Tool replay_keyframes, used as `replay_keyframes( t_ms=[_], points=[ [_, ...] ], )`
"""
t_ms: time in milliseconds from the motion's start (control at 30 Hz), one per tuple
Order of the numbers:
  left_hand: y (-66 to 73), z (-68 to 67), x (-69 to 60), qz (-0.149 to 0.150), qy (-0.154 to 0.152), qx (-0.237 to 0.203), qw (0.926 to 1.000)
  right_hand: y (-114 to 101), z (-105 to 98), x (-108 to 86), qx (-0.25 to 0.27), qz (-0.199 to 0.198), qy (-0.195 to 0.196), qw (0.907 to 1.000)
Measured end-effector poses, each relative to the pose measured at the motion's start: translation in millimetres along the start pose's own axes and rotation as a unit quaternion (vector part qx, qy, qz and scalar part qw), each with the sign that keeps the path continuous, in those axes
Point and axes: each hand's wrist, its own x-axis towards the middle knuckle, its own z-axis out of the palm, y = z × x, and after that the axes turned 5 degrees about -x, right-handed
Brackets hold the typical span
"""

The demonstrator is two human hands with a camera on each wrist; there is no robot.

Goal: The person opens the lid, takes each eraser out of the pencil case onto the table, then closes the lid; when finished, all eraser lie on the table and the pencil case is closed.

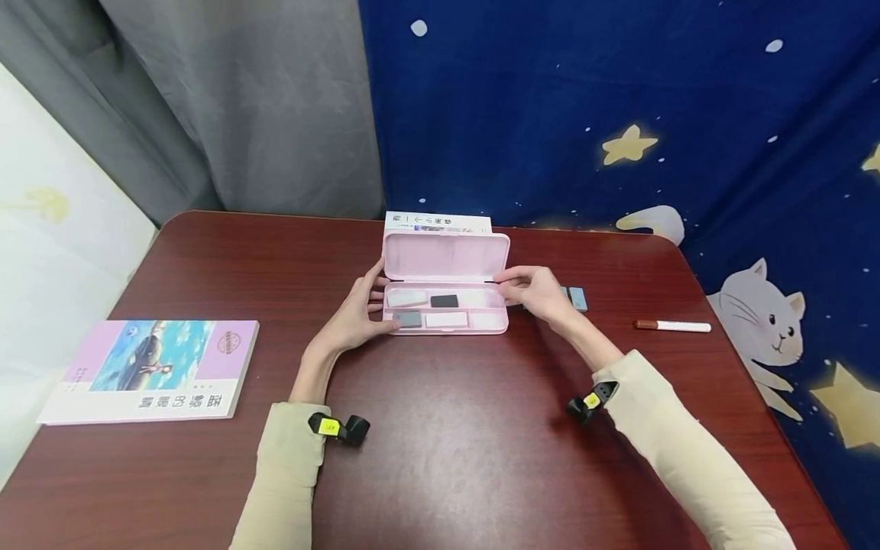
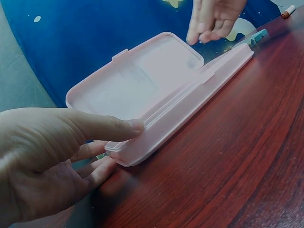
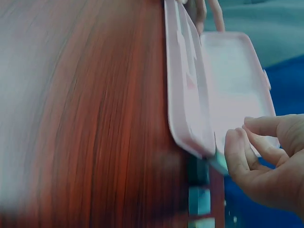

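An open pink pencil case (image 1: 454, 331) lies on the table, its lid (image 1: 447, 257) tipped back. Several small blocks that look like erasers sit in its compartments: a dark one (image 1: 444, 301), a grey one (image 1: 409, 319) and white ones (image 1: 446, 320). My left hand (image 1: 354, 315) holds the case's left end, thumb on the front rim and fingers round the side, as the left wrist view shows. Close to the right end of the lid is my right hand (image 1: 539, 292), its fingers loosely bent (image 3: 237, 147). Nothing is visible between them.
Behind the case lies a white book (image 1: 438, 221), partly covered by the lid. A light blue object (image 1: 577, 299) is half hidden behind the right hand. Further right lies a brown-and-white marker (image 1: 671, 326). Another book (image 1: 158, 367) lies at the left; curtains (image 1: 481, 114) hang behind the table.
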Motion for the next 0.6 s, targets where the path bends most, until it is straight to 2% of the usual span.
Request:
replay_keyframes(
  t_ms=[233, 433, 600],
  points=[
    [1.2, -1.6, -1.0, 0.001, -0.003, 0.002, 1.0000, -16.9, 35.0, 15.5, -0.028, -0.027, -0.019, 0.9991],
    [-0.4, -1.8, -1.3, 0.001, -0.002, 0.006, 1.0000, -30.7, 59.2, 26.4, -0.123, -0.069, -0.031, 0.9895],
    [-0.7, -0.8, -1.1, 0.000, 0.000, -0.001, 1.0000, -36.5, 68.4, 34.7, -0.152, -0.081, -0.055, 0.9835]
  ],
)
